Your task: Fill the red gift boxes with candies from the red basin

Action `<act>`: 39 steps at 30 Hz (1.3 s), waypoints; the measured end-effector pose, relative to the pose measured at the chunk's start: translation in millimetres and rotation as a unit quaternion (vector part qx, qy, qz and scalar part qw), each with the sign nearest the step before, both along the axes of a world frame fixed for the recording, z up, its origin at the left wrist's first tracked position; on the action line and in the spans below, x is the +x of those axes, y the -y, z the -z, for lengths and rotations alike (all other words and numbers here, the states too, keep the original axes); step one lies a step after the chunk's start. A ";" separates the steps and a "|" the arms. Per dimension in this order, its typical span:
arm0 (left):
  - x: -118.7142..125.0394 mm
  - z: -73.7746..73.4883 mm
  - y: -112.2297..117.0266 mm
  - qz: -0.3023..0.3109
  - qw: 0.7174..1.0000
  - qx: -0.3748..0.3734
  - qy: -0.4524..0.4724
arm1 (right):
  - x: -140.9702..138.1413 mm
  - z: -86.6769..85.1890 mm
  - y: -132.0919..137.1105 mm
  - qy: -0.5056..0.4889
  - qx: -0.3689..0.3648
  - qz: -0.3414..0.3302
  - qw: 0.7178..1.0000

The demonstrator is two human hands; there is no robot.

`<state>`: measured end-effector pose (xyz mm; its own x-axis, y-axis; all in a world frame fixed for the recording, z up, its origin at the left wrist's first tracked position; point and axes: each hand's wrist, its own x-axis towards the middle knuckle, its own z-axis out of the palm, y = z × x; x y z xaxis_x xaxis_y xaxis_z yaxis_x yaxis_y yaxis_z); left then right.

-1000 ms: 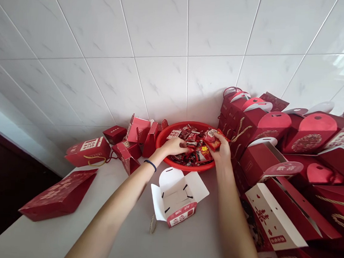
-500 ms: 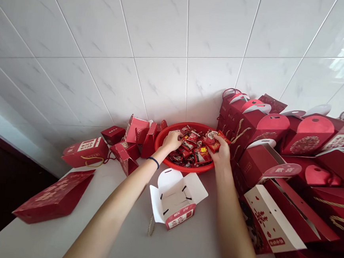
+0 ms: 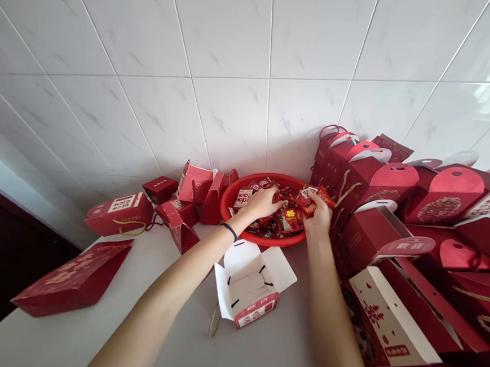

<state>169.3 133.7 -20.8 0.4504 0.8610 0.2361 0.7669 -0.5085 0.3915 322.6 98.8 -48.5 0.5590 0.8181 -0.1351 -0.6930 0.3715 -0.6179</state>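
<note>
**Q:** What had changed at the basin?
**A:** The left hand point(image 3: 262, 203) had moved from the left rim toward the middle of the red basin point(image 3: 266, 240). Its fingers were curled into the wrapped sweets point(image 3: 287, 221); a grip could not be confirmed.
**Q:** And the right?
**A:** The right hand point(image 3: 319, 216) stayed closed on red packets point(image 3: 314, 193) at the basin's right edge. The open box point(image 3: 249, 283) stood just in front.

Bright daylight, glare upper right, edges warped
</note>
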 end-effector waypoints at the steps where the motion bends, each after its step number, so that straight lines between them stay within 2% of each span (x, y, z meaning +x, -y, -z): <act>1: 2.2 1.0 -2.0 -0.004 1.000 -0.002 0.003 | 0.5 0.5 -0.4 0.001 0.001 0.003 1.000; 6: 1.4 7.6 -16.9 -0.010 0.999 -0.039 0.032 | 2.8 2.7 -2.0 0.008 0.008 -0.011 1.000; 12: -10.9 11.4 -25.2 -0.010 0.988 -0.051 0.144 | 1.4 -2.2 1.1 0.007 0.005 -0.037 0.999; 17: -16.4 2.1 -18.9 0.025 0.971 -0.037 0.236 | -6.9 -8.6 8.7 0.042 0.025 -0.098 0.994; 23: -18.4 -4.1 -1.0 0.063 0.949 -0.095 0.295 | -15.8 -11.1 14.8 0.091 0.040 -0.140 0.985; 25: -20.7 -4.9 2.3 0.069 0.962 -0.114 0.240 | -15.4 -9.9 13.1 0.094 0.036 -0.127 0.987; 27: -24.7 -4.8 3.7 0.108 0.973 -0.146 0.145 | -14.0 -8.3 10.1 0.089 0.032 -0.101 0.990; 29: -29.3 -3.2 5.0 0.161 0.968 -0.183 0.051 | -13.1 -7.1 7.5 0.083 0.030 -0.077 0.993; 32: -32.3 2.9 9.9 0.203 0.953 -0.225 -0.024 | -13.9 -6.9 6.2 0.077 0.027 -0.059 0.995; 39: -10.7 20.9 20.0 0.196 0.955 -0.177 -0.139 | -16.5 -8.8 8.2 0.072 0.014 -0.050 0.996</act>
<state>158.6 113.7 -41.7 0.7569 0.6179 -0.2130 0.6444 -0.6511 0.4009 306.1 90.6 -39.7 0.4858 0.8733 -0.0361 -0.6328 0.3229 -0.7038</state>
